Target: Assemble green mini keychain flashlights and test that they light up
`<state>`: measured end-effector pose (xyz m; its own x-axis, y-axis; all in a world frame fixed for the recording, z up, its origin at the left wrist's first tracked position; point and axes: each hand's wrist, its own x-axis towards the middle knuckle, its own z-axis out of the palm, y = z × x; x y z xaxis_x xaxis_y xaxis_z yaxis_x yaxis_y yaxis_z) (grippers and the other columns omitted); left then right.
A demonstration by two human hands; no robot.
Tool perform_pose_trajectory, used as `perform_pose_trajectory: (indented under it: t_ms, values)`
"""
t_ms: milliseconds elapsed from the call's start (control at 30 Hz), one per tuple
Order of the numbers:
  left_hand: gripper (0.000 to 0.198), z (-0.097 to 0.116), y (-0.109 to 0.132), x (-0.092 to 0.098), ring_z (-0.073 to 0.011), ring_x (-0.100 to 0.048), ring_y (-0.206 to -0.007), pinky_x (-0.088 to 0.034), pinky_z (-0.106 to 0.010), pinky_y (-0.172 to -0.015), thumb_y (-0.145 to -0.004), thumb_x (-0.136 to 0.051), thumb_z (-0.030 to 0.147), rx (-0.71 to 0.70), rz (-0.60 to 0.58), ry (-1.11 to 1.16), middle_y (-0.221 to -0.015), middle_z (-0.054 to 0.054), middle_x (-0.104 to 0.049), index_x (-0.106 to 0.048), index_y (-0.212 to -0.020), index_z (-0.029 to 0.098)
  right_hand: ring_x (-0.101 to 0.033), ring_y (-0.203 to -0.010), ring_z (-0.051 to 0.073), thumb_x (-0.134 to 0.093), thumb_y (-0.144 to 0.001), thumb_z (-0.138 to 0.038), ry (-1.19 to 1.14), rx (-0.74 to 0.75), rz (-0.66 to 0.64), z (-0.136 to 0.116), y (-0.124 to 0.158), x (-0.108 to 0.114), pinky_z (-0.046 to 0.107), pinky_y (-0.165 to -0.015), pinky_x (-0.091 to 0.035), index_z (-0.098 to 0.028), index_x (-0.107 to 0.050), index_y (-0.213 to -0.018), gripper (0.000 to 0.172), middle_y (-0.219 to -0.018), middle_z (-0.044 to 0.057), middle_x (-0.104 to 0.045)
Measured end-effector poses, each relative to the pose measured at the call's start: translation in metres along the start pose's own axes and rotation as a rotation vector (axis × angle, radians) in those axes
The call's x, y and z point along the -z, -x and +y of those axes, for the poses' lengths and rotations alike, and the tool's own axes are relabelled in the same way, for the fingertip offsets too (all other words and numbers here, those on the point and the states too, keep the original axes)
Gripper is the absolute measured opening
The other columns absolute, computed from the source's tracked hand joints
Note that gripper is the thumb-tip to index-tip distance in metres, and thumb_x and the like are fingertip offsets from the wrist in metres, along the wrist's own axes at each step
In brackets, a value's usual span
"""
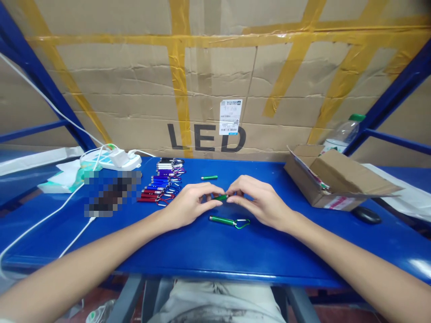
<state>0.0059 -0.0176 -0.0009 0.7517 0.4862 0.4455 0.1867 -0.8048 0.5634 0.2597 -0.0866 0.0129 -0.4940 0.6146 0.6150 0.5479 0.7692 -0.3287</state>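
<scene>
My left hand and my right hand meet over the middle of the blue table. Both pinch a small green keychain flashlight between their fingertips, each hand on one end. A second green flashlight with a carabiner clip lies on the table just below my hands. A third green piece lies further back. A row of several red, blue, purple and black keychain flashlights lies to the left of my left hand.
An open cardboard box stands at the right, with a plastic bottle behind it and a black mouse in front. A white power strip with cables sits at back left. A taped cardboard wall marked LED rises behind.
</scene>
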Motion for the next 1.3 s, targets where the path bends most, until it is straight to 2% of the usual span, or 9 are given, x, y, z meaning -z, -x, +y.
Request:
perform_pose_trajectory:
  t_ms: [167, 433, 600, 800, 867, 967, 1067, 1167, 1300]
  values:
    - [0.022, 0.0, 0.001, -0.002, -0.0136, -0.067, -0.082, -0.051, -0.023, -0.073, -0.103, -0.074, 0.026, 0.01, 0.02, 0.022, -0.104, -0.003, -0.077, -0.076, -0.124, 0.02, -0.065, -0.097, 0.023, -0.061, -0.112, -0.025, 0.131, 0.117, -0.009, -0.002, -0.002, 0.001, 0.037, -0.085, -0.055, -0.021, -0.067, -0.116, 0.009, -0.105, 0.009, -0.073]
    - [0.019, 0.002, 0.001, -0.001, -0.0144, -0.067, -0.082, -0.052, -0.023, -0.073, -0.105, -0.07, 0.027, 0.021, -0.01, 0.053, -0.102, -0.002, -0.076, -0.076, -0.122, 0.022, -0.066, -0.091, 0.023, -0.059, -0.112, -0.023, 0.293, 0.237, -0.002, -0.009, -0.003, 0.003, 0.036, -0.079, -0.056, -0.018, -0.068, -0.118, 0.012, -0.106, 0.012, -0.075]
    - [0.015, 0.003, -0.001, 0.001, -0.015, -0.07, -0.088, -0.053, -0.024, -0.076, -0.105, -0.07, 0.029, 0.032, -0.011, 0.088, -0.107, -0.003, -0.076, -0.075, -0.117, 0.021, -0.068, -0.096, 0.024, -0.063, -0.111, -0.029, 0.264, 0.209, 0.043, -0.007, -0.004, 0.007, 0.038, -0.084, -0.057, -0.021, -0.066, -0.121, 0.014, -0.108, 0.01, -0.075]
    - [0.013, 0.0, -0.002, 0.001, -0.0152, -0.071, -0.091, -0.055, -0.024, -0.078, -0.104, -0.069, 0.029, 0.04, -0.003, 0.102, -0.113, -0.003, -0.078, -0.075, -0.114, 0.022, -0.065, -0.089, 0.023, -0.056, -0.111, -0.018, 0.269, 0.087, 0.117, -0.001, -0.005, 0.014, 0.036, -0.081, -0.054, -0.021, -0.063, -0.113, 0.009, -0.099, 0.008, -0.069]
    - [0.014, -0.002, -0.001, 0.0, -0.016, -0.073, -0.091, -0.055, -0.024, -0.077, -0.104, -0.07, 0.029, 0.062, 0.002, 0.105, -0.112, -0.003, -0.079, -0.075, -0.115, 0.022, -0.064, -0.09, 0.024, -0.053, -0.111, -0.02, 0.3, 0.009, 0.053, 0.004, -0.004, 0.018, 0.037, -0.081, -0.052, -0.021, -0.064, -0.113, 0.011, -0.1, 0.009, -0.068]
    - [0.018, -0.005, -0.001, -0.001, -0.0165, -0.073, -0.088, -0.055, -0.025, -0.074, -0.103, -0.071, 0.032, 0.094, 0.0, 0.091, -0.111, -0.003, -0.08, -0.075, -0.117, 0.022, -0.064, -0.098, 0.027, -0.054, -0.111, -0.024, 0.325, -0.087, -0.176, 0.015, -0.002, 0.023, 0.039, -0.086, -0.051, -0.021, -0.067, -0.112, 0.014, -0.106, 0.01, -0.068]
    - [0.02, -0.008, -0.001, -0.002, -0.0169, -0.073, -0.088, -0.055, -0.025, -0.073, -0.104, -0.07, 0.034, 0.095, -0.001, 0.064, -0.113, -0.004, -0.08, -0.076, -0.119, 0.023, -0.065, -0.1, 0.027, -0.064, -0.109, -0.033, 0.223, -0.166, -0.358, 0.026, 0.0, 0.025, 0.04, -0.09, -0.05, -0.021, -0.07, -0.108, 0.013, -0.105, 0.008, -0.071]
    - [0.021, -0.008, 0.0, -0.001, -0.0169, -0.073, -0.089, -0.055, -0.025, -0.074, -0.104, -0.069, 0.034, 0.086, -0.004, 0.047, -0.115, -0.004, -0.08, -0.075, -0.121, 0.023, -0.065, -0.1, 0.026, -0.07, -0.106, -0.035, 0.159, -0.203, -0.424, 0.032, 0.002, 0.022, 0.039, -0.091, -0.049, -0.021, -0.071, -0.105, 0.014, -0.105, 0.007, -0.072]
    - [0.023, -0.007, 0.0, 0.0, -0.0171, -0.072, -0.091, -0.055, -0.026, -0.075, -0.105, -0.068, 0.035, 0.068, -0.008, 0.041, -0.117, -0.005, -0.079, -0.075, -0.123, 0.022, -0.062, -0.093, 0.025, -0.063, -0.11, -0.028, 0.188, -0.138, -0.427, 0.031, 0.004, 0.014, 0.037, -0.085, -0.045, -0.021, -0.07, -0.099, 0.015, -0.096, 0.006, -0.072]
